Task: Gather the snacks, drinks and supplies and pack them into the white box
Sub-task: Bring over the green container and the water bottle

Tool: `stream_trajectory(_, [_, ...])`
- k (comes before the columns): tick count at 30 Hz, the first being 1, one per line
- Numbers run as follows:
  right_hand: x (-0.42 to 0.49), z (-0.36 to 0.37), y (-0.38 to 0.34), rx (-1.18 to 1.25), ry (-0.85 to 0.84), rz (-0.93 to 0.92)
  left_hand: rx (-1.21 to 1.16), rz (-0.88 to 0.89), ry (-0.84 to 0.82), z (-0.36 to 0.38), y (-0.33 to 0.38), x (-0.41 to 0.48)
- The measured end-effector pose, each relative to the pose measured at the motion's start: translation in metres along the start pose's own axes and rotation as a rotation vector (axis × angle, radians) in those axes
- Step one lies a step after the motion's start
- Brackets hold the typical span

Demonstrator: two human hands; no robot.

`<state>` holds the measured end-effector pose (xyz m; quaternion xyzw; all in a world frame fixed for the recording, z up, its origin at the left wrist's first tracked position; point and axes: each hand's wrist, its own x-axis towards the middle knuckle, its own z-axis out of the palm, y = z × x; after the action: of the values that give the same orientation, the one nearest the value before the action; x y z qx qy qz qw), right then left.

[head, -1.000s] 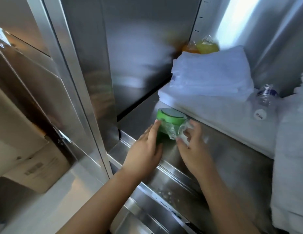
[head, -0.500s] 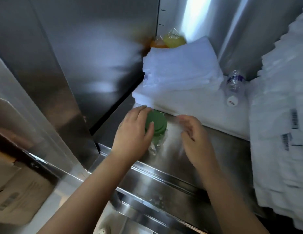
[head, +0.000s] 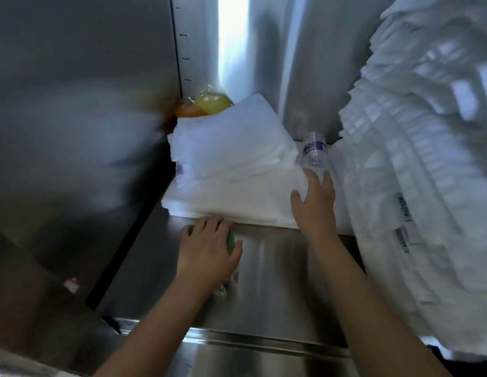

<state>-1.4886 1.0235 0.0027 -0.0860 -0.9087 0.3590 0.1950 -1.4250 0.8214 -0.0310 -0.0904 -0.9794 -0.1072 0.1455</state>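
At lower centre-left of the frame the left hand (head: 207, 248) lies curled over a green container (head: 231, 241), of which only a sliver shows under the palm; it sits on the steel shelf (head: 277, 276), just in front of the folded white cloths (head: 231, 159). That grasp looks top-down and shallow, so I would seat the thumb and fingers well round the side before lifting. Crinkled clear wrap shows near the wrist and may slip. In the back corner, upper centre, a yellow wrapped packet (head: 211, 102) and an orange one (head: 186, 111) wait behind the cloths. Right of centre the right hand (head: 315, 205) is spread open, fingertips at the near end of a clear water bottle (head: 314, 149) lying on its side; whether they touch it I cannot tell. A bottle lying down rolls, so it is best closed on around the middle. A stack of white plastic bags (head: 416, 172) crowds the right side. The white box is not in view.
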Motion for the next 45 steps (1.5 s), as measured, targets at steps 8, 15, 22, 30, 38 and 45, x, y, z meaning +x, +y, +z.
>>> stream_trajectory(8, [0.020, 0.026, 0.023, -0.235, 0.130, -0.048, -0.089, 0.073, 0.037, -0.001, -0.017, 0.018])
stream_trajectory(15, [-0.012, 0.023, 0.022, -0.192, 0.156, -0.140, -0.092, 0.091, 0.109, 0.001, -0.021, 0.023])
stream_trajectory(22, [-0.070, 0.001, 0.018, -0.080, 0.205, -0.273, -0.221, 0.094, 0.149, 0.001, -0.025, 0.019])
stream_trajectory(30, [-0.117, -0.034, 0.025, -0.015, 0.164, -0.549, -0.285, -0.133, 0.097, -0.001, -0.015, -0.010])
stream_trajectory(38, [-0.147, -0.051, 0.021, 0.157, 0.140, -0.767, -0.206, -0.251, 0.170, -0.019, 0.032, -0.112])
stream_trajectory(45, [-0.189, -0.065, -0.006, 0.306, 0.094, -0.803, -0.195, -0.280, 0.235, -0.054, 0.041, -0.196])
